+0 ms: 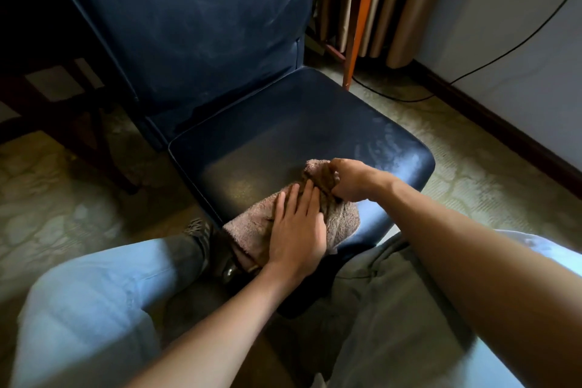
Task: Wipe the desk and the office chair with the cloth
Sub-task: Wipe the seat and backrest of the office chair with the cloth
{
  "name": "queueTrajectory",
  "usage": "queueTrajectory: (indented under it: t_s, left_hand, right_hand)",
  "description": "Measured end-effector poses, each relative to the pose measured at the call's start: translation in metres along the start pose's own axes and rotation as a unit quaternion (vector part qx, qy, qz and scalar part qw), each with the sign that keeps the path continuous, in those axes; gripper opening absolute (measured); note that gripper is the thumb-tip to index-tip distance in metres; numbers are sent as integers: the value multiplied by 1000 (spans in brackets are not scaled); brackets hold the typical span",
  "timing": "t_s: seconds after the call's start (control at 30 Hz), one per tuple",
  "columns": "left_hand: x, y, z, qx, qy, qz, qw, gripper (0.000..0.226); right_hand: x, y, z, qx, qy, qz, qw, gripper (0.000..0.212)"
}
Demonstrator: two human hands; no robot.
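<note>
Brown cloth (pixel 248 227) on chair seat (pixel 283 135), left hand (pixel 297 230) flat on it, right hand (pixel 349 179) gripping its far end

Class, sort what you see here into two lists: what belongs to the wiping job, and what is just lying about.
Belongs to the job:
cloth
office chair
left hand, pressing flat on the cloth
right hand, gripping its bunched end

Just lying about:
black cable
orange wooden leg
curtain
carpet

The office chair (pixel 189 25) loses its backrest top at the upper edge. On its seat, the left hand (pixel 297 230) covers the middle of the cloth (pixel 248 224); fingers of the right hand (pixel 352 181) are sunk in its folds.
</note>
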State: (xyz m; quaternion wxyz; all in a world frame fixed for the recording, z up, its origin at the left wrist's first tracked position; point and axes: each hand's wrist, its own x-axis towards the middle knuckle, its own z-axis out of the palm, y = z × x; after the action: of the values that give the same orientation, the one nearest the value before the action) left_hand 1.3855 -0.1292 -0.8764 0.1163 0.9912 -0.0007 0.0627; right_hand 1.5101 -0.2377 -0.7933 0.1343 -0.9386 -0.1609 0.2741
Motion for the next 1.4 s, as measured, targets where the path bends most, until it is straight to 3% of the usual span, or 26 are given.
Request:
queueTrajectory:
  t_s: [0.37,0.77,1.03,1.4]
  left_hand:
    - [44,40,26,2,-16,35,999,61]
    - [103,73,47,13,-2,70,997,58]
    - [145,83,55,-7,-2,78,997,58]
    - [208,86,61,-42,-15,68,997,70]
  right_hand:
    - [6,63,-26,13,16,27,999,36]
    - [25,122,-15,128,170,50,976,29]
    - [48,138,-13,109,263,59,957,27]
    - [99,152,-37,102,292,65,949,21]
